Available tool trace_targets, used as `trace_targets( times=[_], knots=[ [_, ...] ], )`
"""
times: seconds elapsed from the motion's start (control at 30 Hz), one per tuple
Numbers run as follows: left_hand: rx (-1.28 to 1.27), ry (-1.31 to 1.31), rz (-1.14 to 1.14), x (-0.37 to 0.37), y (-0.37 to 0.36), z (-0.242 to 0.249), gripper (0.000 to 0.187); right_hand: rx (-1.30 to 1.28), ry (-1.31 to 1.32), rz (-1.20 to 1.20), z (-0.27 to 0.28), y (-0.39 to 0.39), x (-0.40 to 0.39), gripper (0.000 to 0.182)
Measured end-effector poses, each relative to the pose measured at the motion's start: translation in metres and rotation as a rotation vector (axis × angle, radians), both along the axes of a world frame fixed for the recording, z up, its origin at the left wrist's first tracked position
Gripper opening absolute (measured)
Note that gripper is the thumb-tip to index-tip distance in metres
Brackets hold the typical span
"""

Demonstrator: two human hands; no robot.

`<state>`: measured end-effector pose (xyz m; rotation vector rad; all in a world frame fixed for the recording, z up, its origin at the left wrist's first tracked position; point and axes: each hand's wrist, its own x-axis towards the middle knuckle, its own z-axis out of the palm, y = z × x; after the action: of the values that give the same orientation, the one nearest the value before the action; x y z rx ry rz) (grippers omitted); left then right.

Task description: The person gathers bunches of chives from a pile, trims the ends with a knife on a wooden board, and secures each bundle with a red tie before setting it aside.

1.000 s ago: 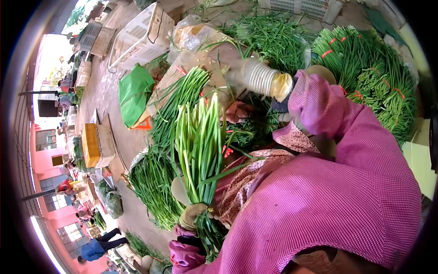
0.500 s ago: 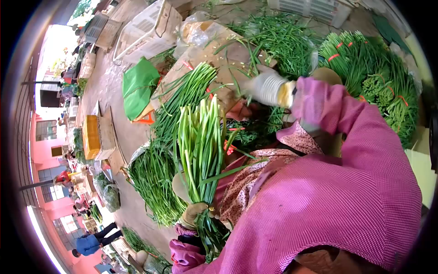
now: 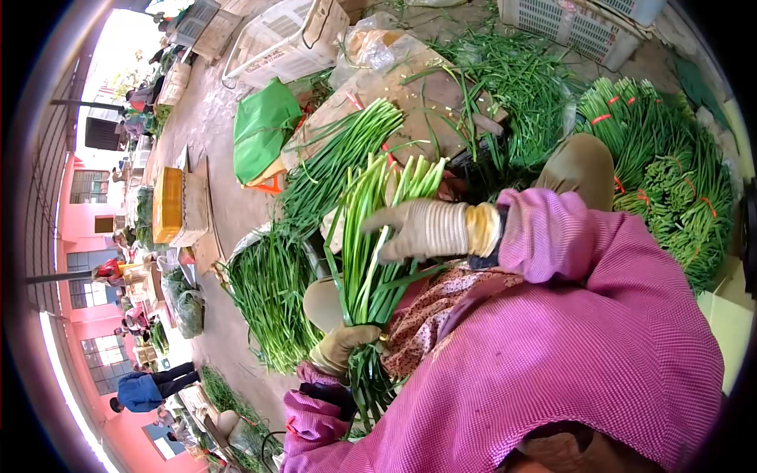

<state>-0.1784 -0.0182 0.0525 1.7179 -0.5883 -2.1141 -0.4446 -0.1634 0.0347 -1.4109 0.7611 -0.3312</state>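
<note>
My left hand (image 3: 347, 348), in a tan glove, is wrapped round the leafy lower part of a bunch of garlic chives (image 3: 367, 272). Pale stem ends fan out at its top, while dark leaves hang below the fist. Across the upper stems lies my right hand (image 3: 426, 229), gloved too, with its fingers apart. Just beyond, another pile of chives (image 3: 343, 162) rests on a wooden board (image 3: 410, 67). A heap of loose chives (image 3: 272, 303) fills a container to the left of the bunch.
Bunches tied with red bands (image 3: 650, 169) stand at the right, near my knee (image 3: 582, 169). Loose leaves (image 3: 524, 102) cover the ground behind the board. White crates (image 3: 284, 43) stand at the back, beside a green bag (image 3: 264, 130). A person in blue (image 3: 140, 392) is farther left.
My right hand, blurred and off to the upper right before, has come down and left over the stems. The stem tops have spread apart. My left hand keeps its hold.
</note>
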Motion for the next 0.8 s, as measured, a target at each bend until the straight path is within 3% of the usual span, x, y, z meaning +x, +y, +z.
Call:
trace_targets(
  times=[0.07,0.1,0.2,0.23,0.27,0.33,0.47,0.6,0.67,0.7,0.73,0.77,0.8],
  knots=[
    [-0.058,-0.038,-0.042,-0.003,-0.002,0.001,0.032,-0.195,0.087,0.116,-0.018,0.003,0.016,0.039],
    [-0.073,-0.029,-0.065,-0.008,-0.004,0.005,0.035,-0.273,-0.023,0.064,-0.023,0.009,0.015,0.033],
    [-0.098,-0.042,-0.108,-0.005,-0.002,0.002,0.036,-0.489,0.017,0.027,-0.021,0.006,-0.001,0.03],
    [-0.128,-0.009,-0.122,-0.004,0.0,0.0,0.033,-0.775,0.051,-0.076,-0.047,-0.005,-0.006,0.028],
    [-0.129,-0.005,-0.121,0.001,0.001,-0.003,0.033,-0.764,0.301,-0.088,-0.019,-0.02,-0.021,0.025],
    [-0.202,-0.004,-0.303,0.011,0.0,-0.008,0.045,-0.61,0.307,-0.317,-0.018,-0.041,-0.038,0.024],
    [-0.205,-0.014,-0.305,0.009,-0.002,-0.01,0.048,-0.629,0.568,-0.168,-0.03,-0.07,-0.038,0.024],
    [-0.281,-0.057,-0.338,0.015,0.009,-0.007,0.053,-0.799,0.643,-0.558,-0.044,-0.123,-0.084,0.031],
    [-0.221,-0.041,-0.346,0.019,0.012,-0.009,0.056,-0.761,0.79,-0.46,-0.014,-0.124,-0.101,0.032],
    [-0.236,-0.054,-0.352,0.019,0.013,-0.012,0.055,-1.056,0.758,-0.426,-0.005,-0.115,-0.095,0.034],
    [-0.252,-0.066,-0.36,0.018,0.012,-0.013,0.055,-0.913,0.896,-0.235,0.028,-0.101,-0.075,0.04],
    [-0.294,-0.044,-0.384,0.014,0.006,-0.014,0.052,-1.052,0.728,-0.28,0.021,-0.085,-0.063,0.046],
    [-0.292,-0.043,-0.388,0.012,0.004,-0.014,0.052,-0.883,0.581,-0.112,0.035,-0.068,-0.052,0.046]
  ],
)
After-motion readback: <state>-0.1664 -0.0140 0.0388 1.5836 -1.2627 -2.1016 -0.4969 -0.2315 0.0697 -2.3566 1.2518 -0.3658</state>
